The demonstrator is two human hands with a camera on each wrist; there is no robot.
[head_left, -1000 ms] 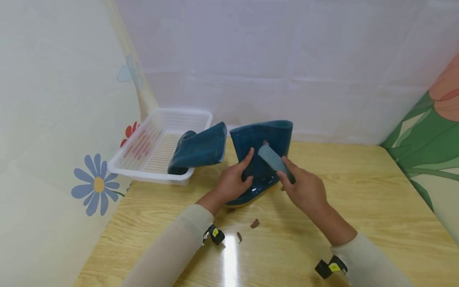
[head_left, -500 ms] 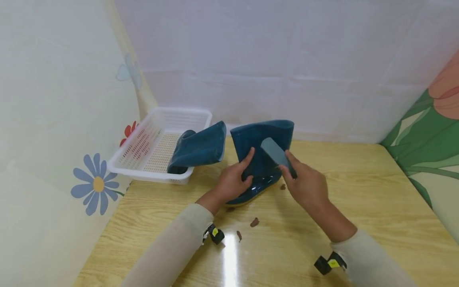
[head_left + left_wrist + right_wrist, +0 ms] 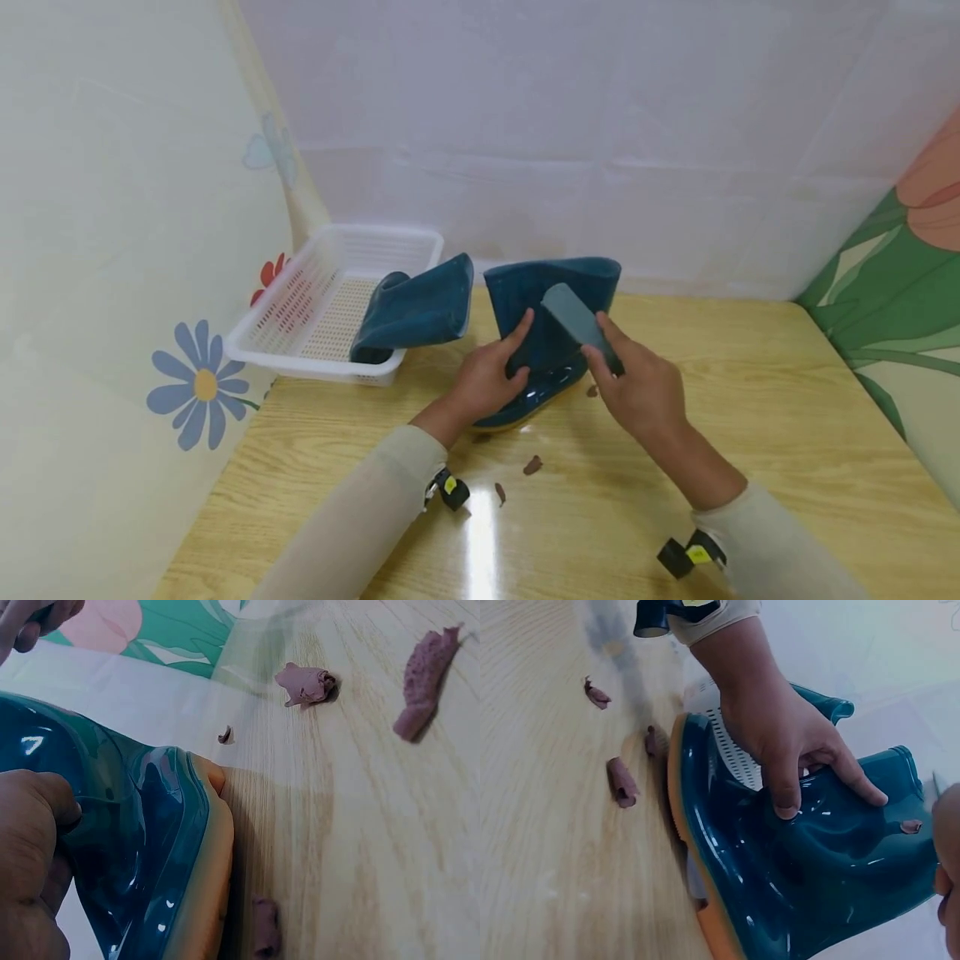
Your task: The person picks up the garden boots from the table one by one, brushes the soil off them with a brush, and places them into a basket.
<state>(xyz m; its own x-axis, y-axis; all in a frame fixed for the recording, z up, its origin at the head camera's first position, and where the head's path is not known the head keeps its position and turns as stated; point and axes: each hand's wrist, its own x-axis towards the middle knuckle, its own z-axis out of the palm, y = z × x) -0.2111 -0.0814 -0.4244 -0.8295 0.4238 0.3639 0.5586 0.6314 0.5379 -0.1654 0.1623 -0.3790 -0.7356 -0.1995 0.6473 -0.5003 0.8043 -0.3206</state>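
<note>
A shiny dark teal rain boot (image 3: pixel 536 387) with an orange sole stands on the table, its shaft facing me. My left hand (image 3: pixel 487 379) grips it around the ankle; in the right wrist view the left thumb and a finger press into the rubber. My right hand (image 3: pixel 643 390) pinches a flat grey-blue block (image 3: pixel 576 315) with a dark lower edge, held over the front of the shaft. A small brown lump (image 3: pixel 911 826) clings to the shaft near that hand. A second teal boot (image 3: pixel 420 304) lies folded over the basket's edge.
A white perforated basket (image 3: pixel 300 362) stands at the back left. Several brown clay-like bits, one a crumpled piece (image 3: pixel 307 684), lie on the wooden table (image 3: pixel 765 400) around the boot. A white sheet (image 3: pixel 525 150) hangs behind.
The grey-blue block has moved slightly up over the shaft and covers the brown lump in the head view. The shaft's top has shifted a little right. The left hand keeps its grip.
</note>
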